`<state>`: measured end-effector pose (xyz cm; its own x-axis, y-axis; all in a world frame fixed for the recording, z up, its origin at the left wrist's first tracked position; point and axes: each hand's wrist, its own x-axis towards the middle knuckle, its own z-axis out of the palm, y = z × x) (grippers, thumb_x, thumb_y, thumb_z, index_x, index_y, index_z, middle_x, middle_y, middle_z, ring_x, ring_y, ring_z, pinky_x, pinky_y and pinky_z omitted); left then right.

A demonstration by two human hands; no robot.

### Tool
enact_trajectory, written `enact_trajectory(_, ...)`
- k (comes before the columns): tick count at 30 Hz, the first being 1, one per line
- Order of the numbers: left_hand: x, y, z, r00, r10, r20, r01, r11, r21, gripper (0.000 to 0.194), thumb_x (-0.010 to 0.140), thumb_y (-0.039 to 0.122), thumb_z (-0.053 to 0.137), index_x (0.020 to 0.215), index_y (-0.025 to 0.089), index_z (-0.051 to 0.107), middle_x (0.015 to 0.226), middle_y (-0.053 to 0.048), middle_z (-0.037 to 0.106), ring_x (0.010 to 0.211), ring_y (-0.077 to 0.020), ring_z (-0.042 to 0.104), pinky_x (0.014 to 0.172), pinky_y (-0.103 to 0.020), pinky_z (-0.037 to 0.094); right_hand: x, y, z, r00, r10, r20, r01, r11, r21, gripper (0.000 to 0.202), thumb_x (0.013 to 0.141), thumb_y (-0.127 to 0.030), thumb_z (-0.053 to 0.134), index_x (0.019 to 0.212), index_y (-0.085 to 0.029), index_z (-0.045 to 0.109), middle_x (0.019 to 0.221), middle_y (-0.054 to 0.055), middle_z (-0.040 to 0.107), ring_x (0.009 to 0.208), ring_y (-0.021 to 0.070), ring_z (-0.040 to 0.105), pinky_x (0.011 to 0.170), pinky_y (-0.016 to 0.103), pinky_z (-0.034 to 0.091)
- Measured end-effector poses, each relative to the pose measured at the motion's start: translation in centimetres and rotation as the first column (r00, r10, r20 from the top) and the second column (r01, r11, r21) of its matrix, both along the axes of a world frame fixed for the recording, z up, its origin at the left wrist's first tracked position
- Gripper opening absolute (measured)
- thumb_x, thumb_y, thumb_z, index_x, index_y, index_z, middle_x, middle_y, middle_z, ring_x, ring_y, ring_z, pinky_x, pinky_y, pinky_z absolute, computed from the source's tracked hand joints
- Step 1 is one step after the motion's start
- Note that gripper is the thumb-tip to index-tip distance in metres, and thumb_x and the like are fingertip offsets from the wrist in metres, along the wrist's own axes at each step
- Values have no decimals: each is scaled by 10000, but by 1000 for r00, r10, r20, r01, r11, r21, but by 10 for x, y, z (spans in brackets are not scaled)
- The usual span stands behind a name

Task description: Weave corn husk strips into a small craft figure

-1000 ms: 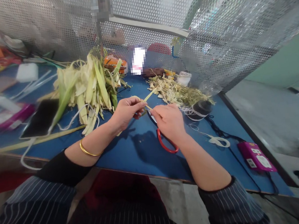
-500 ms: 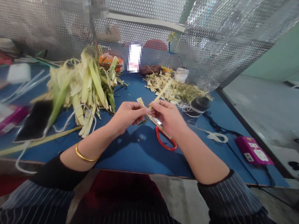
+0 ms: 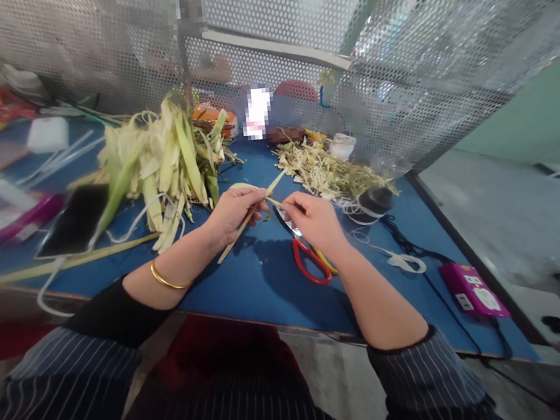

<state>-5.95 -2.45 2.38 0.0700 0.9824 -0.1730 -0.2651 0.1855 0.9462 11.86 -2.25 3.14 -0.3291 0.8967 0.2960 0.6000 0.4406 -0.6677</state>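
While the left hand point(image 3: 233, 214) pinches crossed husk strips point(image 3: 274, 183) left of the scissors point(image 3: 296, 232), the right hand point(image 3: 315, 223) holds one between closed fingertips. Even tension should keep the crossing neat.

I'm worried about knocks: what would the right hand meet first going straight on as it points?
Past the pale strip it pinches, the right hand would probably meet the left hand first; depth is unclear.

I had moderate indoor light, seemingly from above and ahead. Soft shadows fell on the near blue tabletop point(image 3: 277, 286); glints speckled the perforated metal screen point(image 3: 381, 22). My left hand point(image 3: 235, 213) looked fairly sharp; left edge smeared, sides stretched, upper-right corner dark, pixelated patches up top.
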Motion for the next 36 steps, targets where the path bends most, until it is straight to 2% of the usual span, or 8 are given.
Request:
enact_trajectory(9,0,1,-6,999,-43,-13,43,998,55,210,749,349,734,801,149,698,631,-14,610,458,-58,501,431,-213,316,4,0,5,975,82,205,-95,994,54,189,847,-246,542,684,-205,627,632,-22,637,586,124,526,584,255,330)
enact_trajectory(14,4,-6,-1,975,-112,-194,139,982,131,194,750,333,714,775,140,718,638,-35,621,463,-60,491,413,-206,295,6,0,11,994,-106,19,98,966,241,269,859,-417,563,755,-201,686,747,20,637,668,135,529,640,270,369)
enact_trajectory(18,10,-19,5,904,-324,-279,364,926,105,146,737,284,682,717,145,723,590,-30,619,435,-71,483,404,-206,310,3,3,7,987,-14,-162,-13,987,-159,420,831,-545,545,665,-183,676,646,27,602,623,142,520,609,280,397)
enact_trajectory(22,16,-24,4,852,-403,-334,436,900,27,130,718,220,650,778,149,741,546,-12,603,424,-79,491,408,-198,325,-4,1,-1,888,-7,-460,-232,857,-461,329,755,-503,647,728,-176,642,564,-18,543,509,112,462,512,260,376)
enact_trajectory(26,16,-19,1,897,-304,-320,329,944,24,137,735,240,651,641,149,693,495,-3,562,390,-67,441,394,-203,300,-11,-11,0,906,-41,-421,-15,992,-129,182,792,-376,629,791,-195,620,613,-29,535,545,108,455,546,260,384)
enact_trajectory(28,15,-15,-1,936,-218,-278,239,970,44,236,757,265,645,551,151,635,470,2,533,380,-62,423,390,-206,281,-12,-18,1,971,11,-239,34,983,181,141,843,-333,576,843,-204,633,722,10,608,643,136,524,637,290,418)
enact_trajectory(31,12,-11,-2,977,-126,-174,137,989,53,288,765,336,670,550,150,626,452,13,502,378,-64,419,392,-208,281,-12,-27,-3,988,72,139,-135,840,525,145,894,-274,512,880,-221,646,816,44,656,769,165,579,756,333,408)
enact_trajectory(36,7,-6,3,989,-100,112,112,988,-106,223,784,334,677,660,148,670,605,-39,649,484,-111,541,467,-241,404,-11,-27,-11,804,123,582,-520,620,587,227,946,-210,415,1001,-247,633,823,38,652,789,166,550,758,349,359)
